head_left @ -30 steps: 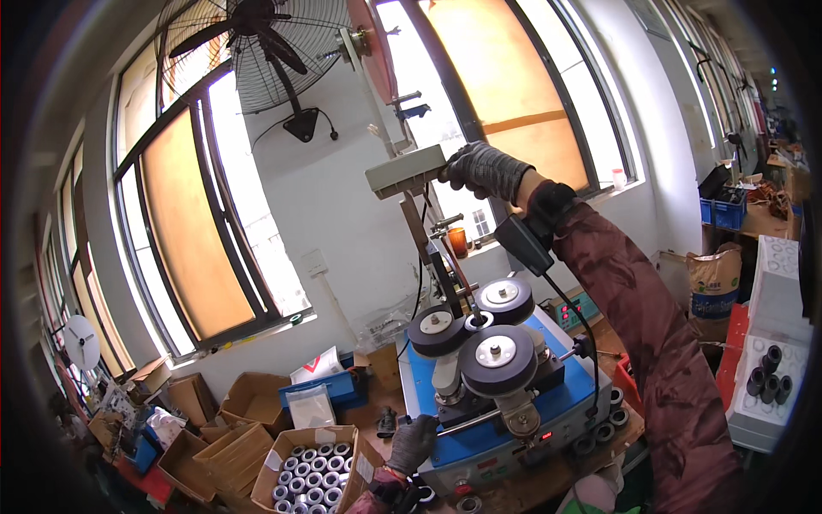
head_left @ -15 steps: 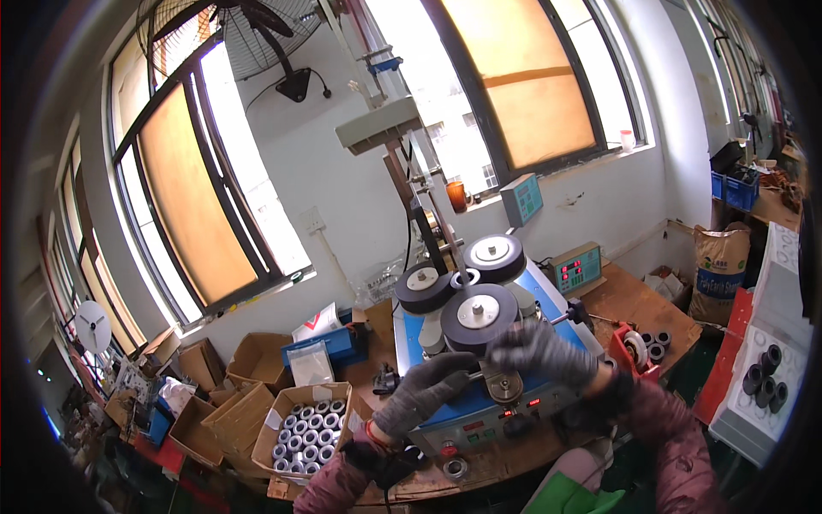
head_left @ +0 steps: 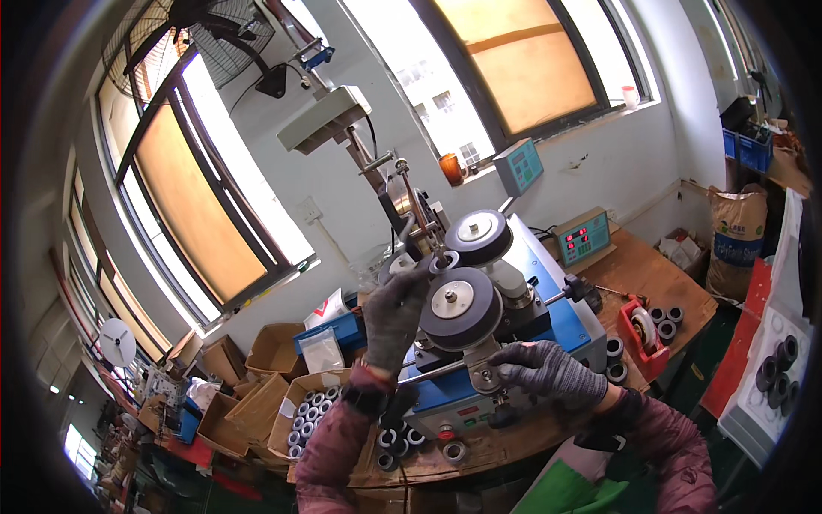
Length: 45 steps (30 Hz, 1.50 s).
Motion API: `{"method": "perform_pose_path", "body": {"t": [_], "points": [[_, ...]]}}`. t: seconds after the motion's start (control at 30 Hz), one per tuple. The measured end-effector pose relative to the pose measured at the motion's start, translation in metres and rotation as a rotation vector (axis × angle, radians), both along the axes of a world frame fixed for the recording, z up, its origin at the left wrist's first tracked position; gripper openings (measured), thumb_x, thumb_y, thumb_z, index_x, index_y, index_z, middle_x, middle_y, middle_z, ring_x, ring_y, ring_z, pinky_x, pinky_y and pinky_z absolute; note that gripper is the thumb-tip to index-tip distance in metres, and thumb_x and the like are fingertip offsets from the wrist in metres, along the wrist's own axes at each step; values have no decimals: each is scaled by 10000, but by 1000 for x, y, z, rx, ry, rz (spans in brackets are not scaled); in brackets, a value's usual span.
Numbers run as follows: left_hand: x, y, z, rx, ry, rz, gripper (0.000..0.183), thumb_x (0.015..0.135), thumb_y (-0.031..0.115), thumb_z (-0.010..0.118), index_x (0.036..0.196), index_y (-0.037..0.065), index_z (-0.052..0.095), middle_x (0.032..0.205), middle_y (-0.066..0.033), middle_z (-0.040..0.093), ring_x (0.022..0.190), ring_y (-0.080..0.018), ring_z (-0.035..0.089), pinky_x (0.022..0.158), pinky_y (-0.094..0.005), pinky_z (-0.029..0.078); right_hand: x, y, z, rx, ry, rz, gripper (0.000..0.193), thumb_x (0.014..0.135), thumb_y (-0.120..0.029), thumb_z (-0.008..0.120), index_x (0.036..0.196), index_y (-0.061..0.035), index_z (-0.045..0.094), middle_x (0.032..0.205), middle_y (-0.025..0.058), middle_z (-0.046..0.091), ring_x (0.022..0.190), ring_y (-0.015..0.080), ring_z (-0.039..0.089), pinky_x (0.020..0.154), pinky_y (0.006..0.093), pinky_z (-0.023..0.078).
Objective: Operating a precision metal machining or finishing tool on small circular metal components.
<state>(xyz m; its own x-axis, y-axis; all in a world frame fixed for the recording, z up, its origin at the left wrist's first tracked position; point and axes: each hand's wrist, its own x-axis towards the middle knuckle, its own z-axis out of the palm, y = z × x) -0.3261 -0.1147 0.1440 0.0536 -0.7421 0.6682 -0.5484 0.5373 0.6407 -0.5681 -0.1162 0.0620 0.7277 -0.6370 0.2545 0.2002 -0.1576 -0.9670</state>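
My left hand (head_left: 394,314), in a grey knit glove, reaches up beside the front wheel, its fingertips bent onto the left edge of a metal ring (head_left: 444,262). That ring lies between the dark wheels of a blue tabletop machine (head_left: 561,321). The front wheel (head_left: 461,307) is nearest me; the rear wheel (head_left: 479,236) stands behind it, and my left hand partly covers the left wheel (head_left: 401,266). My right hand (head_left: 555,374), gloved too, is closed with its fingertips at the metal arm (head_left: 485,370) under the front wheel.
An open carton (head_left: 282,428) of metal rings stands left of the machine. Several loose rings (head_left: 396,441) lie by its front. Right of it are a red tool (head_left: 644,332), dark rings (head_left: 666,324) and a control box (head_left: 582,238). A white foam tray (head_left: 753,420) sits far right.
My left hand has gone from the machine's front up to the ring between the wheels. My right hand has come down to the metal arm. The whole view has shifted.
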Motion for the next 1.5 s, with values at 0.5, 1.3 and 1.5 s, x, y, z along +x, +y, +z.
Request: {"method": "perform_pose_path", "body": {"t": [0.5, 1.3, 1.5], "points": [[26, -67, -9, 173, -140, 255, 202, 820, 147, 644, 968, 23, 703, 710, -100, 675, 639, -102, 592, 612, -274, 484, -55, -35, -61, 112, 178, -30, 219, 907, -150, 586, 1037, 25, 610, 882, 61, 667, 819, 101, 606, 773, 264, 490], [43, -72, 4, 203, -128, 188, 217, 890, 154, 602, 1049, 25, 674, 837, -81, 693, 710, -89, 607, 643, -245, 481, 26, -129, 76, -323, 122, -223, 200, 851, -194, 593, 890, -7, 652, 722, 80, 651, 642, 149, 615, 655, 285, 512], [54, -86, 3, 188, -160, 154, 264, 885, 229, 640, 1042, 19, 674, 757, -29, 659, 622, -76, 594, 538, -216, 463, 116, -229, 100, -639, 208, -261, 172, 817, -177, 609, 826, -26, 690, 688, 67, 654, 561, 123, 597, 546, 290, 500]]}}
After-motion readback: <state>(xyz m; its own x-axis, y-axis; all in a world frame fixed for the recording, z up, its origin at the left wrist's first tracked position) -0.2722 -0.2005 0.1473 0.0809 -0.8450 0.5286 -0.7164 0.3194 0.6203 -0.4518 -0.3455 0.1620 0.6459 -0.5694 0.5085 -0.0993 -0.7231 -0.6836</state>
